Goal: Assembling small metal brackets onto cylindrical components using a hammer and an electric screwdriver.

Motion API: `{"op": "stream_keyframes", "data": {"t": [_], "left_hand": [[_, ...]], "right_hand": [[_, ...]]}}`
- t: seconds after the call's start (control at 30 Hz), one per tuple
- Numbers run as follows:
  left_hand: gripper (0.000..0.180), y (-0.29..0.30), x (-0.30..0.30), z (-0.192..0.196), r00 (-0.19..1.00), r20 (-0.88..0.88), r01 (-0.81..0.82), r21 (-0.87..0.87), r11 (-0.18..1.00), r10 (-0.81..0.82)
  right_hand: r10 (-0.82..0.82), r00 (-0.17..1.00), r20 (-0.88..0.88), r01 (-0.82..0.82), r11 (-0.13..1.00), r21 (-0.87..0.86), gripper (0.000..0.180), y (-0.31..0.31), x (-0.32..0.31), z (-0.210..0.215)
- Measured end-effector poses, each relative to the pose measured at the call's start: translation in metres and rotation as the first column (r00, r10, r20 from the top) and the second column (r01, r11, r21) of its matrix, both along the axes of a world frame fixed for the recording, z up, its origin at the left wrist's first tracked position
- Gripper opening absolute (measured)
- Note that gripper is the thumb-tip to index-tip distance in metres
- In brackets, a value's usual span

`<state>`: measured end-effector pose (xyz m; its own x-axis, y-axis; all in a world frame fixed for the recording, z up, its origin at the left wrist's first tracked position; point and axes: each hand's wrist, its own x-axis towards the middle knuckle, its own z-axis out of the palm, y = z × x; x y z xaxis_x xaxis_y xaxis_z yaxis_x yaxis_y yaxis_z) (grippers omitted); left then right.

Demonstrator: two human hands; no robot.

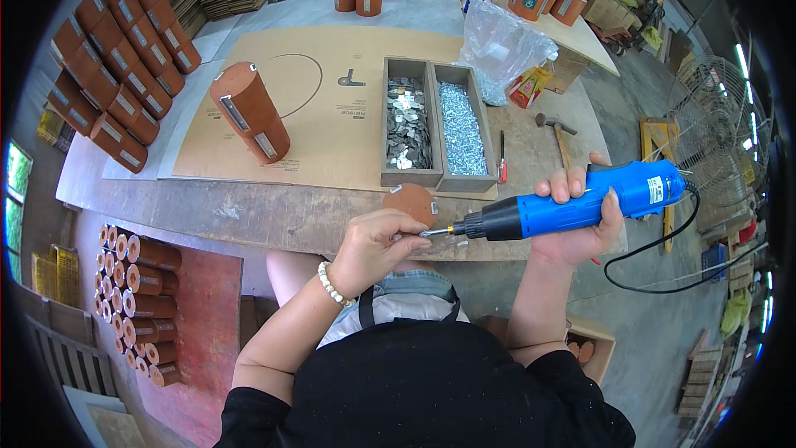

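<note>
Well, from where I stand, the right hand [572,245] is wrapped around the thick blue driver [543,214], palm below and fingers curled over its casing. The left hand [373,247] has its thumb and fingertips drawn into a pinch at the slim bit [437,232]; whether a screw sits there too is too small to tell.

The driver is held nearly level above the near edge of the bench [224,214], its nose toward the left hand. I'd judge it stiff, smooth and fairly weighty, best gripped around the middle of the barrel, as here, so neither end dips. The black cord [655,290] loops from its rear and may tug a little (I'd want it clear of my elbow). The bit looks hard and slick, so a light pinch seems right, well off the chuck.

Just beyond the left hand, at the bench edge, is a round brown piece [410,197], partly hidden. It looks rigid and fairly light; I'd steady it by its sides, away from the small metal tabs on its rim. Behind it, the wooden tray [435,120] holds screws [463,129] and flat metal pieces [406,129], tiny and probably slippery, to be picked up by fingertip.
</note>
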<state>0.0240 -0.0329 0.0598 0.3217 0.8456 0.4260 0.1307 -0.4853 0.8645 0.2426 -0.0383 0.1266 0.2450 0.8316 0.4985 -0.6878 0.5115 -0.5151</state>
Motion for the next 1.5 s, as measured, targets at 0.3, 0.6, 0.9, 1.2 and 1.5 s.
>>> {"op": "stream_keyframes", "data": {"t": [0.3, 0.6, 0.9, 1.2, 1.5], "left_hand": [[0.012, -0.006, 0.001, 0.003, 0.999, -0.004, 0.036, -0.078, 0.996, -0.037], [0.008, -0.006, -0.001, 0.011, 0.964, -0.17, 0.199, -0.056, 0.978, -0.206], [0.01, -0.006, 0.002, 0.014, 0.991, -0.118, 0.077, 0.066, 0.995, -0.069], [0.011, -0.015, 0.004, 0.001, 0.937, 0.269, 0.342, -0.574, 0.744, -0.223], [0.015, -0.027, 0.008, -0.006, 0.741, 0.612, 0.642, -0.526, 0.558, -0.276]], "right_hand": [[0.026, 0.996, 0.082, -0.033, 0.996, 0.085, 0.048, -0.004, -0.002, -0.001], [0.164, 0.959, 0.233, -0.218, 0.948, 0.232, 0.052, -0.005, 0.005, 0.004], [0.077, 0.987, 0.144, -0.093, 0.99, 0.105, 0.05, -0.009, 0.004, 0.003], [0.162, 0.986, -0.029, -0.159, 0.984, 0.082, 0.05, -0.005, 0.013, -0.01], [0.167, 0.945, -0.281, -0.171, 0.985, 0.011, 0.051, -0.006, 0.021, -0.02]]}}
